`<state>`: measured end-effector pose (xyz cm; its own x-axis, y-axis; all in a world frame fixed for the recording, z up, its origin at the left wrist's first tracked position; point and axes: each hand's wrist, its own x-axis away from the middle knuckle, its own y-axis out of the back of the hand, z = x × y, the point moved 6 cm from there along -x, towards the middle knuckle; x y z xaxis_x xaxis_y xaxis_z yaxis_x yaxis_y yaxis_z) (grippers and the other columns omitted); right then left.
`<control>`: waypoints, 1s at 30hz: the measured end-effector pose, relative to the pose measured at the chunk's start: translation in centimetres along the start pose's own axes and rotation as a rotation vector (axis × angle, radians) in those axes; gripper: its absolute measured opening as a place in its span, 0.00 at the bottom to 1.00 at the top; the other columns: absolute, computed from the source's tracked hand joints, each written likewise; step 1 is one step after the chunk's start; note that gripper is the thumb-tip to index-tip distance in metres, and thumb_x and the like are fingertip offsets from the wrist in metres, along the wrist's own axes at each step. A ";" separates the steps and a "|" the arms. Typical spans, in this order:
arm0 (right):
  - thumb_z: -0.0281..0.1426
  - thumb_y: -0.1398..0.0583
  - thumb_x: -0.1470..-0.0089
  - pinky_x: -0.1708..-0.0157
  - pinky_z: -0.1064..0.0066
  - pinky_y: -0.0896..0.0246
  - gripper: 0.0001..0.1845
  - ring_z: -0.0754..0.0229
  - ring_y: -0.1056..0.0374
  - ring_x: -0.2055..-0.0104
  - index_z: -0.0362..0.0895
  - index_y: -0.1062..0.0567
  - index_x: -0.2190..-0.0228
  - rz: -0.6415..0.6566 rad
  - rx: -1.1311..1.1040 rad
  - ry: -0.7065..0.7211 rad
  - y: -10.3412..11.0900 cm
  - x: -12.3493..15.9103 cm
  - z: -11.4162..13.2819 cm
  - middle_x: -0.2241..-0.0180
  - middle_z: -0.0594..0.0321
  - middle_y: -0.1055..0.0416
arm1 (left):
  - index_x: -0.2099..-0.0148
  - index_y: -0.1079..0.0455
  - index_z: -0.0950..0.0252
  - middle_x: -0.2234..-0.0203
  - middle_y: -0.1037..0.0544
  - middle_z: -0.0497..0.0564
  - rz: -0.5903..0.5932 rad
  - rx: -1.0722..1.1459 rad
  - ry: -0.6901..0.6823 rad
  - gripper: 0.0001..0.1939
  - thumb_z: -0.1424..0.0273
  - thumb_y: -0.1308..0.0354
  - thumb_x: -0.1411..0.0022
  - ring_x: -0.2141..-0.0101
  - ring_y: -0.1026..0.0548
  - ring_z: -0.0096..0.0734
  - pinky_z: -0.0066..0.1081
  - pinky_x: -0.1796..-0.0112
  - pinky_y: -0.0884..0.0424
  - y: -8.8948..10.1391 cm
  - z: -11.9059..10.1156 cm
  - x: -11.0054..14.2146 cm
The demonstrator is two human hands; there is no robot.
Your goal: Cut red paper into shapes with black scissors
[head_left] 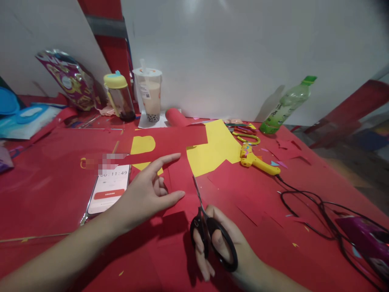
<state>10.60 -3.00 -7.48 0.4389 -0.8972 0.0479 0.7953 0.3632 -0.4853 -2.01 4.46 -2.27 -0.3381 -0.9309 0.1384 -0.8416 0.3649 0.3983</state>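
My right hand (225, 239) grips a pair of black-handled scissors (199, 217), with thumb and fingers through the loops. The blades look nearly closed and point away from me. My left hand (156, 182) hovers over red paper (178, 176), thumb and index finger stretched apart with nothing between them; its other fingers curl in. Just beyond the scissors' tips lies a sheet of yellow paper (215, 144), partly covered by a red sheet. Left of it rests a yellow cut piece with a rounded end (144, 145).
A phone showing a timer (111, 186) lies beside my left wrist. A yellow glue gun (258, 163) with a looping black cord (306, 198) is at right. Along the back stand a green bottle (287, 105), a milk tea cup (152, 97) and a yellow-lidded bottle (120, 97).
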 end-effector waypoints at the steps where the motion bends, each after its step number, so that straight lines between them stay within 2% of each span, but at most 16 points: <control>1: 0.49 0.44 0.50 0.88 0.83 0.48 0.21 0.74 0.40 0.87 0.44 0.42 0.72 -0.006 -0.008 0.003 0.0 0.0 0.0 0.78 0.71 0.37 | 0.40 0.50 0.62 0.89 0.50 0.34 -0.004 0.006 -0.002 0.35 0.68 0.41 0.48 0.86 0.49 0.19 0.19 0.84 0.50 0.0 0.0 0.0; 4: 0.49 0.44 0.50 0.87 0.81 0.49 0.21 0.73 0.40 0.87 0.44 0.41 0.72 -0.013 0.007 0.001 0.0 0.0 0.0 0.78 0.70 0.36 | 0.40 0.49 0.61 0.88 0.51 0.34 -0.028 0.019 0.001 0.34 0.68 0.41 0.48 0.85 0.49 0.20 0.20 0.84 0.51 0.0 -0.1 0.2; 11: 0.53 0.47 0.50 0.81 0.77 0.47 0.24 0.69 0.40 0.84 0.43 0.39 0.73 0.021 0.052 -0.017 -0.2 -0.1 0.5 0.82 0.68 0.36 | 0.40 0.48 0.61 0.87 0.52 0.35 -0.002 -0.021 -0.032 0.34 0.68 0.41 0.49 0.85 0.49 0.20 0.20 0.84 0.51 -0.3 0.1 0.4; 20: 0.53 0.49 0.49 0.81 0.76 0.46 0.24 0.66 0.40 0.81 0.43 0.40 0.71 0.021 0.065 0.012 -0.2 0.0 0.3 0.82 0.68 0.38 | 0.40 0.49 0.62 0.87 0.51 0.35 0.003 -0.015 -0.044 0.34 0.67 0.42 0.48 0.85 0.49 0.20 0.21 0.84 0.52 -0.7 0.1 0.4; 30: 0.53 0.49 0.49 0.82 0.77 0.47 0.23 0.69 0.42 0.84 0.44 0.41 0.72 0.013 0.081 -0.004 -0.2 0.1 0.4 0.82 0.68 0.37 | 0.39 0.49 0.63 0.87 0.52 0.35 0.002 0.005 -0.033 0.35 0.68 0.42 0.48 0.85 0.49 0.20 0.21 0.84 0.52 -0.9 0.2 0.4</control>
<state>10.65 -3.10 -7.00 0.4508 -0.8915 0.0453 0.8206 0.3939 -0.4140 -1.43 3.77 -2.77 -0.3533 -0.9291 0.1095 -0.8429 0.3669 0.3936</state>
